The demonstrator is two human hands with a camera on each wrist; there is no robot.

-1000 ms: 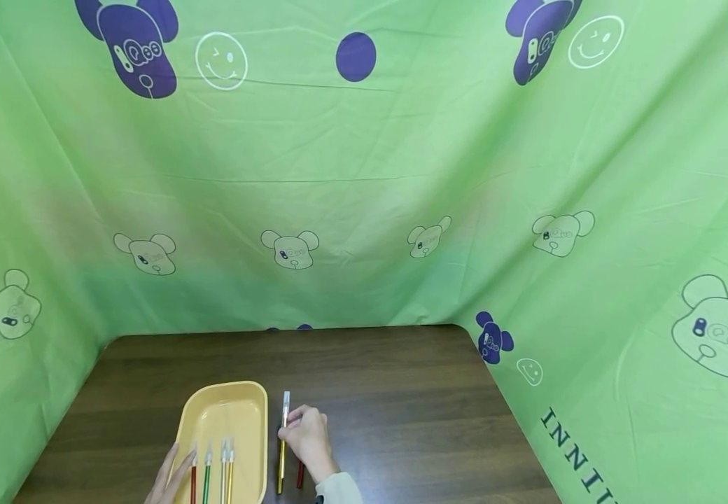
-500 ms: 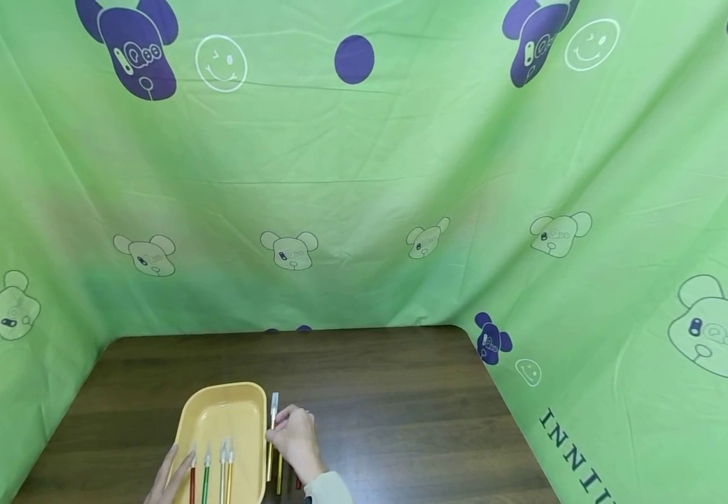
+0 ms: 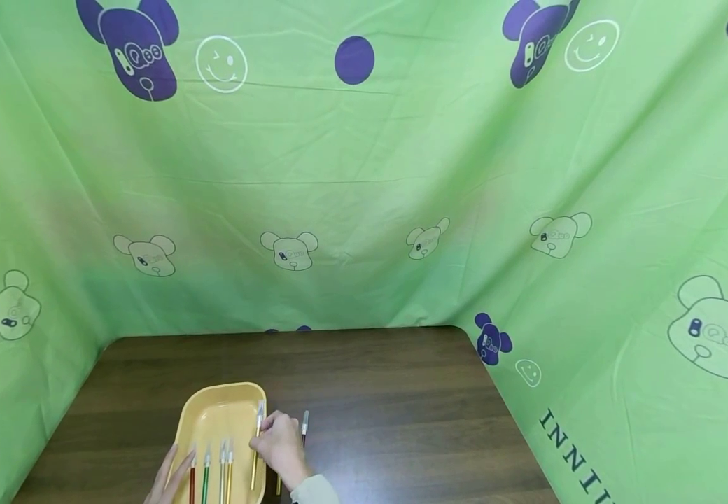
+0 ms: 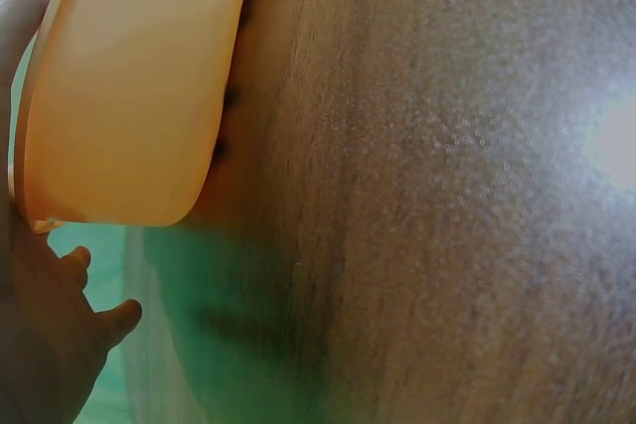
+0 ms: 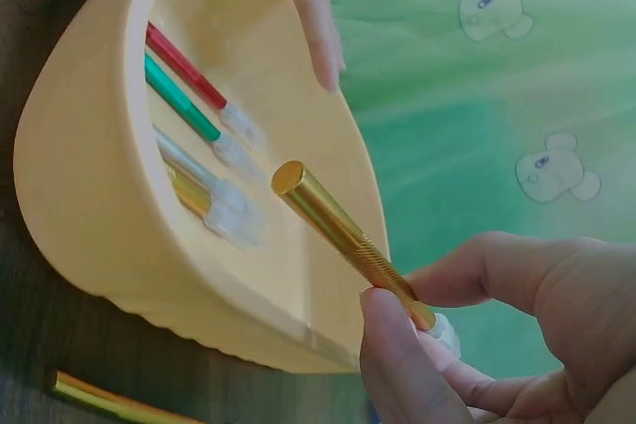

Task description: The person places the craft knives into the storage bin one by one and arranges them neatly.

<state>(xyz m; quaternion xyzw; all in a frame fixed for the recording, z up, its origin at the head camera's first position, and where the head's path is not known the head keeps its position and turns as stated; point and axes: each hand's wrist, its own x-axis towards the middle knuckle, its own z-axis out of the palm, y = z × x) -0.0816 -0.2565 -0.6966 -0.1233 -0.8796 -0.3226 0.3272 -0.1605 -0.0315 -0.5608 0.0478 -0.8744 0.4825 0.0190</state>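
My right hand pinches a gold pen between thumb and fingers and holds it over the right side of the yellow tray. The right wrist view shows the gold pen slanting above the tray, with my right hand gripping it near its clear cap. My left hand rests with straight fingers on the tray's left rim. Inside the tray lie a red pen, a green pen and two more pens.
On the dark wooden table, right of the tray, lie a red pen and another gold pen. Green printed cloth walls the table at the back and on both sides. The left wrist view shows the tray's outer wall.
My right hand has carried the gold pen leftward, from beside the tray to over its right side. The red pen on the table is now uncovered. The left hand has stayed put.
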